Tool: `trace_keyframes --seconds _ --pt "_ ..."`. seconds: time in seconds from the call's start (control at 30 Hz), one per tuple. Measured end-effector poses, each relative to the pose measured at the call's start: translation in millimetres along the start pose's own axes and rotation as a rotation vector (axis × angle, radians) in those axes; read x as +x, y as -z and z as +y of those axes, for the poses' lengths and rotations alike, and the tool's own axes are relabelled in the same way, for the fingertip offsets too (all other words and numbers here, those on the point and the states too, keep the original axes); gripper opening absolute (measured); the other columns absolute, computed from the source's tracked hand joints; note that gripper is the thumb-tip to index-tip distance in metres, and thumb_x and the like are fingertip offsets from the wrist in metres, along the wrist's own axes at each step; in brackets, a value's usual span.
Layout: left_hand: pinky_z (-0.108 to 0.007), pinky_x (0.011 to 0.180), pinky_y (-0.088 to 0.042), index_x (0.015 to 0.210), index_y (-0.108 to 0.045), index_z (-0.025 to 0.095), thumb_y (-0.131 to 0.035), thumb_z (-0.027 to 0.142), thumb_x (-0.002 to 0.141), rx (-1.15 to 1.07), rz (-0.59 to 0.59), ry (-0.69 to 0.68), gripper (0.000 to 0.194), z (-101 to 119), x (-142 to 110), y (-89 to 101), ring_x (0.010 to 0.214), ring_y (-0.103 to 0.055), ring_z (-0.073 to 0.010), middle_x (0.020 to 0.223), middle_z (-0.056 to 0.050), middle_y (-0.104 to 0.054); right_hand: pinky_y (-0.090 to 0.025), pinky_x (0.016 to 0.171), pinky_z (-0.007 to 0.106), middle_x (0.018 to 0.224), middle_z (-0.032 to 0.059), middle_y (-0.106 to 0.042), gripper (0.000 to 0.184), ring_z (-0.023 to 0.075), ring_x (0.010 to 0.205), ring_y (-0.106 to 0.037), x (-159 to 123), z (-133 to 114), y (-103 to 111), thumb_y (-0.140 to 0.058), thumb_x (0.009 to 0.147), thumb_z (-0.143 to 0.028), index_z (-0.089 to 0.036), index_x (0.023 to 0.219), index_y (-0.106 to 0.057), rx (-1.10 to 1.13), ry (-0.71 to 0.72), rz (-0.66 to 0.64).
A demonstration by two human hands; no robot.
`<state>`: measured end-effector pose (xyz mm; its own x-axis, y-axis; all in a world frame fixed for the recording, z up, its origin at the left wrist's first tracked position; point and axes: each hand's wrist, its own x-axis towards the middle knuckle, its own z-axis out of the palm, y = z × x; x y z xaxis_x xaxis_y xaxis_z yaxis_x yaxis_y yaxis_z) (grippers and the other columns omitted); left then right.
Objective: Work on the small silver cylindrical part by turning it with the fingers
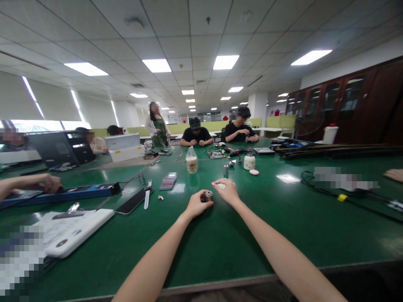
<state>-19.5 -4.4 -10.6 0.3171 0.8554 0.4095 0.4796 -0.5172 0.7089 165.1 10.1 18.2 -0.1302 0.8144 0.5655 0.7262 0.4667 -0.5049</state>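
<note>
Partly, left fingers (205, 204) hide a metal cylinder (209, 195).

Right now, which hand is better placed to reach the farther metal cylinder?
Probably the right hand, closer to the farther cylinder, though apparently holding something pale; the left hand grips the nearer cylinder.

spreads wide, green and glossy as a surface (283, 247). carries a blue bar (85, 192), a white clipboard (78, 228) and a dark flat slab (132, 201) along the left, with a white-strapped watch (147, 196) at the slab's edge. further back, bears a bagged cup (191, 163), an upright cylinder (226, 170), and a white jar (249, 161) just beside a pink disc (254, 172).
</note>
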Motion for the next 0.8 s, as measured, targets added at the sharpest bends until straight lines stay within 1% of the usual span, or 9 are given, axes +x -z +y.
trace_keyframes --seconds 0.07,0.17,0.3,0.43,0.6,0.7,0.8 --pt "-0.043 0.084 -0.056 0.116 -0.062 0.015 -0.062 0.029 0.095 -0.001 -0.006 0.015 0.025 0 1 -0.5 0.097 -0.067 -0.0220 0.115 -0.008 -0.066 -0.051 0.094 0.047 0.123 0.0085 -0.063 0.025 0.0241 0.109 -0.062 0 10 4 -0.058 0.097 -0.033 -0.018 0.116 -0.063 -0.051 -0.076 0.010" --pt "-0.043 0.084 -0.056 0.117 -0.062 0.015 -0.062 0.029 0.095 -0.012 -0.015 0.038 0.025 1 1 -0.7 0.097 -0.067 -0.0222 0.116 -0.008 -0.066 -0.052 0.093 0.047 0.124 0.0087 -0.062 0.026 0.0243 0.108 -0.062 -4 26 7 -0.060 0.096 -0.032 -0.018 0.117 -0.062 -0.104 -0.170 -0.009" --pt "-0.043 0.084 -0.056 0.117 -0.062 0.015 -0.062 0.029 0.095 -0.035 -0.029 0.056 0.026 3 2 -0.2 0.097 -0.067 -0.0222 0.116 -0.008 -0.066 -0.053 0.091 0.045 0.124 0.0087 -0.062 0.025 0.0237 0.107 -0.063 -9 39 4 -0.060 0.096 -0.031 -0.018 0.118 -0.061 -0.108 -0.225 -0.052" --pt "-0.043 0.084 -0.057 0.118 -0.062 0.015 -0.062 0.029 0.095 -0.051 -0.033 0.059 0.026 3 2 0.2 0.097 -0.067 -0.0220 0.116 -0.008 -0.066 -0.053 0.091 0.044 0.125 0.0087 -0.061 0.024 0.0231 0.106 -0.063 -8 45 -1 -0.059 0.097 -0.030 -0.019 0.118 -0.062 -0.030 -0.184 -0.081" --pt "-0.042 0.084 -0.057 0.117 -0.062 0.015 -0.062 0.028 0.095 -0.061 -0.025 0.049 0.025 6 0 -0.1 0.097 -0.067 -0.0220 0.115 -0.008 -0.066 -0.055 0.087 0.041 0.120 0.0078 -0.064 0.021 0.0207 0.100 -0.065 -7 46 -6 -0.058 0.097 -0.030 -0.019 0.115 -0.063 0.121 -0.122 -0.093" --pt "-0.043 0.085 -0.056 0.117 -0.062 0.016 -0.062 0.028 0.095 -0.064 -0.015 0.044 0.025 8 -1 -0.9 0.098 -0.067 -0.0223 0.117 -0.008 -0.066 -0.056 0.086 0.040 0.119 0.0076 -0.064 0.021 0.0203 0.099 -0.065 -6 41 -6 -0.058 0.097 -0.030 -0.019 0.114 -0.063 0.185 -0.109 -0.078" --pt "-0.043 0.085 -0.056 0.118 -0.061 0.016 -0.062 0.028 0.095 -0.064 -0.008 0.047 0.026 10 -1 -1.7 0.099 -0.066 -0.0225 0.117 -0.008 -0.065 -0.056 0.086 0.041 0.118 0.0077 -0.065 0.021 0.0206 0.099 -0.065 -1 29 -3 -0.058 0.097 -0.030 -0.018 0.114 -0.063 0.245 -0.082 -0.060"
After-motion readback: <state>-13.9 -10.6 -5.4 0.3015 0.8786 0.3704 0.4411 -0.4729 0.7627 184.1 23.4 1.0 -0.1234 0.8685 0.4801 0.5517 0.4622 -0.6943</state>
